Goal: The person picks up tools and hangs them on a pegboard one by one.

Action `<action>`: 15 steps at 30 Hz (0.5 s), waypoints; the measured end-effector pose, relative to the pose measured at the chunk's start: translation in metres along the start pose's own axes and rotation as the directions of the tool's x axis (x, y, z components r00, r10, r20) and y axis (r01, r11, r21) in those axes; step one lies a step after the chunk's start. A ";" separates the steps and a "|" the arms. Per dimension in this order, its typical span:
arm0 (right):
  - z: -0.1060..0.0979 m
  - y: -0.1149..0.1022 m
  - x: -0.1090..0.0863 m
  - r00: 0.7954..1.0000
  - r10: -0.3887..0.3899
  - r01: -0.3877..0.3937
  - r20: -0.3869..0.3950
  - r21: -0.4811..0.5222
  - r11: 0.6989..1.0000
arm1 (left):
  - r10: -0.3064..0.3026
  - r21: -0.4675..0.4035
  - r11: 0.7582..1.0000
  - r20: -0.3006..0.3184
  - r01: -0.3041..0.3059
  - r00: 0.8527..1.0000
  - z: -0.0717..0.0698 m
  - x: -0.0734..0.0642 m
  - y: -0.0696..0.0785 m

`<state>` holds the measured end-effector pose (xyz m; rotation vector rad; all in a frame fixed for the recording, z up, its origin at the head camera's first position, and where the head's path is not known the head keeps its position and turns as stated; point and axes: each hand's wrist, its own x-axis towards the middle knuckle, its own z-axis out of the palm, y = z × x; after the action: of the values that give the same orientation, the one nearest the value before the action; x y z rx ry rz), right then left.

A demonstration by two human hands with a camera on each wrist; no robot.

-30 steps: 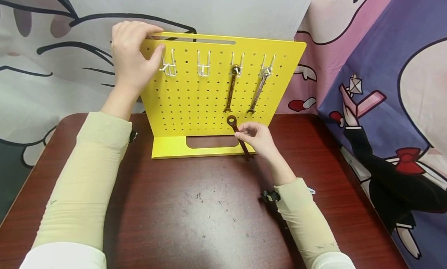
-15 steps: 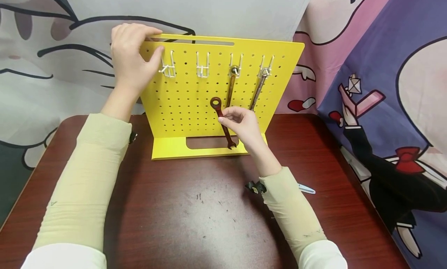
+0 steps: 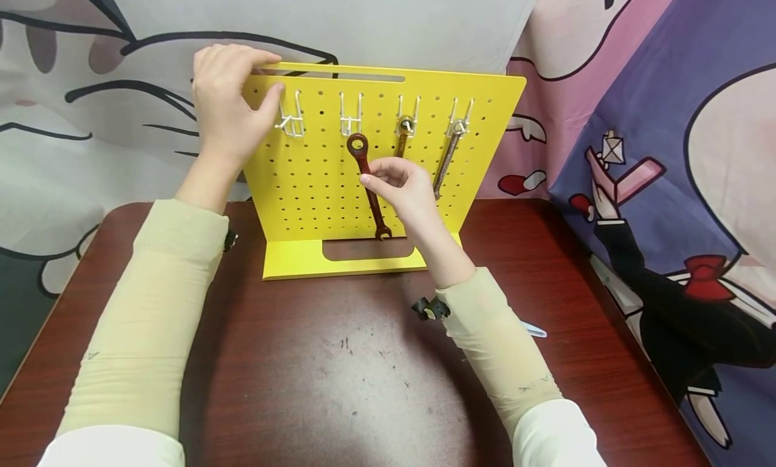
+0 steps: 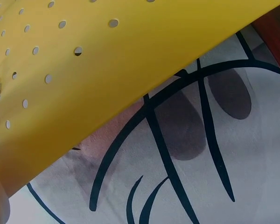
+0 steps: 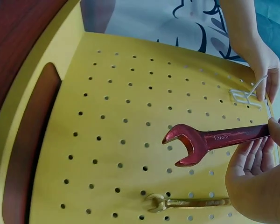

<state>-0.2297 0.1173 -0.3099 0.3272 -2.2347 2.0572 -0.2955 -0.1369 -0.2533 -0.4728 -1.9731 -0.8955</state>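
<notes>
My left hand (image 3: pixel 233 110) grips the top left corner of a yellow pegboard (image 3: pixel 315 184), its thumb on the front face. Between thumb and fingers my right hand (image 3: pixel 409 191) pinches a reddish combination wrench (image 3: pixel 375 207) by its shaft. The wrench's ring end points up, just below the second white hook (image 3: pixel 351 122), and its open end hangs down. In the right wrist view the open jaw of the red wrench (image 5: pixel 224 136) stands in front of the board. A golden wrench (image 3: pixel 402 143) hangs on the third hook, partly behind my right hand. A silver wrench (image 3: pixel 446 164) hangs on the fourth.
The leftmost white hook (image 3: pixel 291 125) holds nothing. The board's yellow foot (image 3: pixel 294 259) rests on a dark red table (image 3: pixel 339 372). A pale, slim object (image 3: pixel 533 329) lies beside my right sleeve. Cartoon-printed cloth (image 3: pixel 412 22) hangs behind the table.
My right hand has carried the red wrench up and to the left, from the board's lower right to just under the second hook. My left hand keeps its place.
</notes>
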 end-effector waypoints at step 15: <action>0.016 -0.004 0.019 0.996 0.075 -0.073 -0.046 0.049 0.996 | 0.001 -0.016 1.000 -0.008 -0.002 1.000 0.001 0.000 -0.001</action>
<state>-0.2463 0.0994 -0.3040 0.1985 -2.2059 2.1332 -0.2965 -0.1371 -0.2536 -0.4791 -1.9592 -0.9116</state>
